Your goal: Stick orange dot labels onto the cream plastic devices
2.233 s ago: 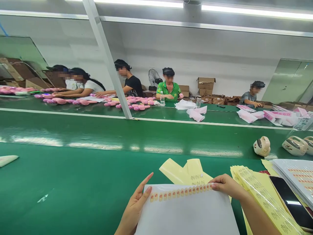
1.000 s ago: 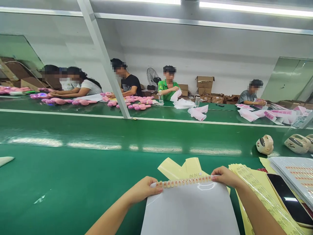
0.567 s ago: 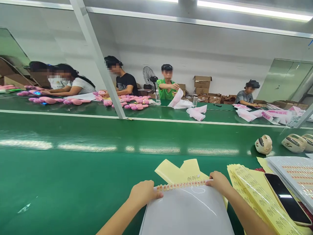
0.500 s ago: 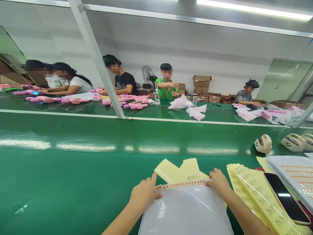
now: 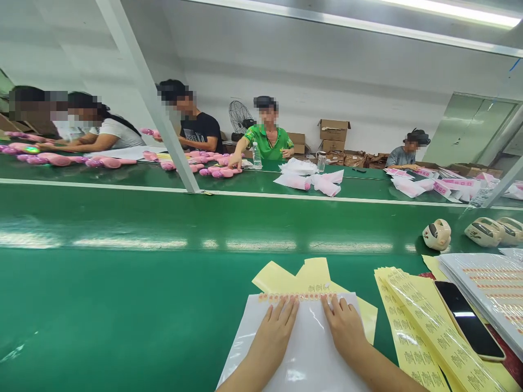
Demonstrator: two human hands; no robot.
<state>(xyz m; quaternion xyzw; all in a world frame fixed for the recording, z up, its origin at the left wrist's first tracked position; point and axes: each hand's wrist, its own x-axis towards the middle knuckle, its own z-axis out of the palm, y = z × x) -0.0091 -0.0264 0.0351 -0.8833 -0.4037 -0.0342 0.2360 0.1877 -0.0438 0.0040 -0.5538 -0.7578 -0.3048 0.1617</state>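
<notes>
Green tabletop [image 5: 102, 305] runs wide and bare to the left; beyond it, co-workers sit along a white wall. Both hands, left [image 5: 273, 332] and right [image 5: 345, 329], lie flat and open on a white sheet [image 5: 261, 348] at the near edge; yellow strips [image 5: 412, 332] crowd the right.

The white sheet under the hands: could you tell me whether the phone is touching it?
Apart. The head view shows the phone off to the right of the white sheet, with yellow label strips between them.
</notes>
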